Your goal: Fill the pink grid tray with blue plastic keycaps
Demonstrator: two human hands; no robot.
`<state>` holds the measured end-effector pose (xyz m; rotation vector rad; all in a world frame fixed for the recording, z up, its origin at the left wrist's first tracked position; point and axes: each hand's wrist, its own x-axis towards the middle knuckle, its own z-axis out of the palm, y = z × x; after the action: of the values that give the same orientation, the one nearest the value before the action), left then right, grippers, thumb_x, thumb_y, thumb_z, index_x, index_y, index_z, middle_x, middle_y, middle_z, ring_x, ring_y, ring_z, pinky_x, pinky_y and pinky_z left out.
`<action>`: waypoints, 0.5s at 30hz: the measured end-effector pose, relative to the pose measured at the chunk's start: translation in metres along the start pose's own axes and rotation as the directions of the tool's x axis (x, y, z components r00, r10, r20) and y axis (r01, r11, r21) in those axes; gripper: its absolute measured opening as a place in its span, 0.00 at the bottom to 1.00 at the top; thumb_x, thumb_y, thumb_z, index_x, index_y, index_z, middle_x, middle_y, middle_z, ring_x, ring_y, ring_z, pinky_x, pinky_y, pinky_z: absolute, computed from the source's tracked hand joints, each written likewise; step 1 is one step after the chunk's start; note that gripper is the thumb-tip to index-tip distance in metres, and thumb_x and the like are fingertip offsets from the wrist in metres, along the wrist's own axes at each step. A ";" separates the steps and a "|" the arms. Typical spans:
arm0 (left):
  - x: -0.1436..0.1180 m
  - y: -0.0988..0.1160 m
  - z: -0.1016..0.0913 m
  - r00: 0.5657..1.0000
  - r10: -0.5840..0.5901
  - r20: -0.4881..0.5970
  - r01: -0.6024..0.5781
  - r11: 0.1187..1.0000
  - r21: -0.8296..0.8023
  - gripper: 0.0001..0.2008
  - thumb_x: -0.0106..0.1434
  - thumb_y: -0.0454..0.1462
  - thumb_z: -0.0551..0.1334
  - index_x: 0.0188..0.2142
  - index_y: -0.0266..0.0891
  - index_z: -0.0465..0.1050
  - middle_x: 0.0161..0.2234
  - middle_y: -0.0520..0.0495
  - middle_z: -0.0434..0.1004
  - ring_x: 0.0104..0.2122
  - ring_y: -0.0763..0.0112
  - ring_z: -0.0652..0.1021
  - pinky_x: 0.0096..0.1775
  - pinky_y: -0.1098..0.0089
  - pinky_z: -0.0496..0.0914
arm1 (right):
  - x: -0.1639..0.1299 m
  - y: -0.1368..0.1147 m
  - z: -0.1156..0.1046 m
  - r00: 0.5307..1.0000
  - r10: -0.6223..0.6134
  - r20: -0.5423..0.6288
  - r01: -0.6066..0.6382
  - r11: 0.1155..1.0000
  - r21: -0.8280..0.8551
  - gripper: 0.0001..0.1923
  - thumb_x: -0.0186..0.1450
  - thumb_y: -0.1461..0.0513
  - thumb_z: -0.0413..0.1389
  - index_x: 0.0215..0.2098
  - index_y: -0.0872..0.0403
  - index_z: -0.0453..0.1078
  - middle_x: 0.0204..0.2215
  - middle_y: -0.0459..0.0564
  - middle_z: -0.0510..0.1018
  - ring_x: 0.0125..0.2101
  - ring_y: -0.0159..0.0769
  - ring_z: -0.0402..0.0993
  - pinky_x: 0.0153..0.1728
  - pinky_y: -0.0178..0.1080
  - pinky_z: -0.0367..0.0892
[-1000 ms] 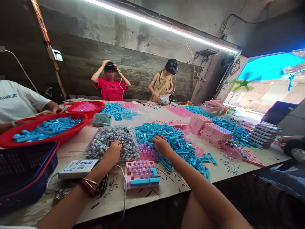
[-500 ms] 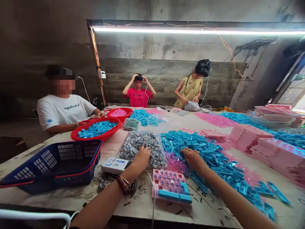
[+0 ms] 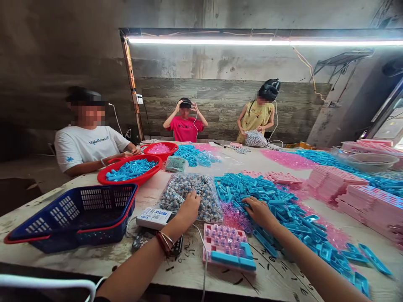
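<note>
You're in assembly workshop: co-workers (image 3: 186, 129) at 10 to 1 o'clock round your table (image 3: 151, 270), blue plastic parts (image 3: 261, 188) heaped at 1, tube light (image 3: 220, 41) at 12

Left hand (image 3: 190, 206) at parts bag (image 3: 207, 196); right hand (image 3: 260, 212) at blue pieces (image 3: 252, 185).

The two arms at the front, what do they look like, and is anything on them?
The left hand has no glove. Its wrist wears a dark reddish-brown band and a shiny, pale, thin bangle. The right hand has no glove either, and its wrist shows no bracelet. No sleeve shows along the right forearm.
</note>
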<state>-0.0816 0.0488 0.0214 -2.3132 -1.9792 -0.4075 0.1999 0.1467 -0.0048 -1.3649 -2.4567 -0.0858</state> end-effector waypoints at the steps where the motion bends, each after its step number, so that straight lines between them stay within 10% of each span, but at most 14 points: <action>1: 0.000 0.000 0.000 1.000 0.000 0.002 0.000 1.000 -0.010 0.18 0.56 0.20 0.47 0.41 0.31 0.67 0.46 0.36 0.64 0.47 0.61 0.67 0.51 0.65 0.63 | 0.000 0.001 0.000 1.000 -0.002 0.000 0.002 1.000 0.000 0.15 0.63 0.64 0.47 0.44 0.53 0.70 0.44 0.53 0.74 0.44 0.43 0.71 0.44 0.45 0.62; 15: 0.000 -0.001 -0.002 1.000 -0.008 0.019 0.009 0.997 -0.081 0.20 0.55 0.19 0.46 0.41 0.32 0.67 0.44 0.37 0.67 0.47 0.62 0.68 0.50 0.65 0.63 | -0.001 0.009 0.008 0.992 -0.058 -0.111 0.070 0.992 0.107 0.13 0.61 0.65 0.45 0.36 0.55 0.72 0.39 0.54 0.76 0.40 0.41 0.73 0.42 0.41 0.65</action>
<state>-0.0831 0.0489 0.0231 -2.3651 -2.0181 -0.4768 0.2057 0.1521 -0.0132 -1.2031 -2.3788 -0.0365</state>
